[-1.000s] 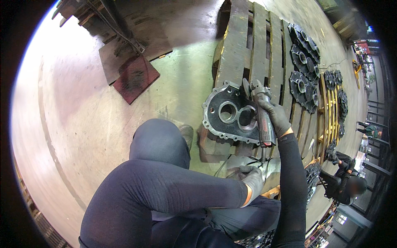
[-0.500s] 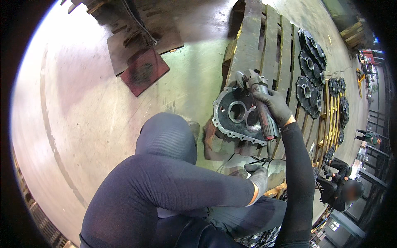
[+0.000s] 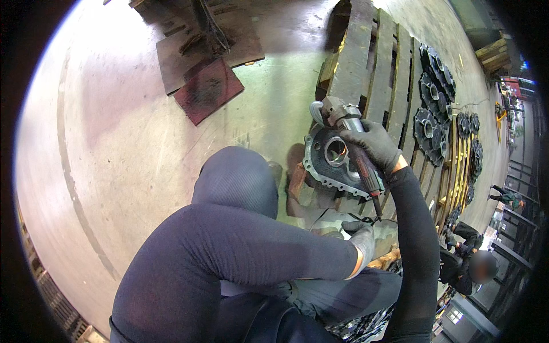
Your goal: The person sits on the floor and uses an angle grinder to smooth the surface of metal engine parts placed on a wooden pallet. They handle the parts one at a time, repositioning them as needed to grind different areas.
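My right hand (image 3: 374, 147), in a dark grey glove, is wrapped round the body of an angle grinder (image 3: 362, 162). The tool's head and disc (image 3: 316, 114) point away from me, over the far left edge of a dark cast metal housing cover (image 3: 322, 164). This cover has large round bores and a scalloped, bright rim with bolt holes. It lies on a wooden pallet, partly hidden by the grinder. Nearer to me, my gloved left hand (image 3: 361, 239) is closed at the grinder's power cord (image 3: 377, 210), just behind its tail; its fingers are partly hidden.
Slats of the pallet (image 3: 353, 57) run away from me. Several similar dark castings (image 3: 430, 128) stand to the right, with more on another pallet (image 3: 457, 163). A reddish plate (image 3: 209, 91) lies on the floor at far left. A seated person (image 3: 466, 260) is at right.
The grinder's head has shifted left across the cover, to its far left edge, carried by my right hand. My left hand stays at the cord. The whole view has shifted slightly.
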The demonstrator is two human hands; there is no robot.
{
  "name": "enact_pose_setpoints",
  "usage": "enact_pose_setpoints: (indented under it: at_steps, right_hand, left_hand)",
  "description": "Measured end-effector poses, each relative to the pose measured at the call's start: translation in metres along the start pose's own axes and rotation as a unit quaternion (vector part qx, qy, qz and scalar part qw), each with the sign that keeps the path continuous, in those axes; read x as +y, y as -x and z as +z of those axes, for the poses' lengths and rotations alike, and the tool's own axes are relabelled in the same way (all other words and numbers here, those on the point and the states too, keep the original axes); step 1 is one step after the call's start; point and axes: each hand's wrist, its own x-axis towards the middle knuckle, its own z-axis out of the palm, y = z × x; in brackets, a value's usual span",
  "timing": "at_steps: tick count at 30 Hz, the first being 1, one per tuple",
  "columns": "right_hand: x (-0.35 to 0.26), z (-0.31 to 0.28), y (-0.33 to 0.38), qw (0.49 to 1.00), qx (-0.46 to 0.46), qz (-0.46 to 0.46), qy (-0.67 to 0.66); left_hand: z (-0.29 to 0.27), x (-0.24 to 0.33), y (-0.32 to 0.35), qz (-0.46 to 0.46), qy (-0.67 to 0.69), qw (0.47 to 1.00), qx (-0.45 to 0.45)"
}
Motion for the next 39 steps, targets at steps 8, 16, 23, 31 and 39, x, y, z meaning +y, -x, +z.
enact_pose_setpoints:
  at_steps: [8,16,23,31,39]
  right_hand:
    - [-0.015,0.014,0.02,1.0,-0.01,0.009,0.012]
    - [-0.03,0.04,0.041,0.991,-0.018,-0.038,0.13]
    - [-0.033,0.055,0.063,0.976,-0.032,-0.046,0.209]
    - [-0.037,0.07,0.094,0.935,-0.019,-0.103,0.338]
    - [-0.027,0.098,0.125,0.904,-0.038,-0.084,0.417]
  left_hand:
    - [0.049,-0.033,-0.005,0.125,0.164,0.963,0.172]
    - [0.066,-0.029,0.014,0.113,0.106,0.968,0.198]
    - [0.058,-0.038,0.044,0.113,0.125,0.972,0.162]
    - [0.057,-0.036,0.043,0.118,0.156,0.97,0.142]
    - [0.092,0.009,-0.019,0.087,0.228,0.94,0.237]
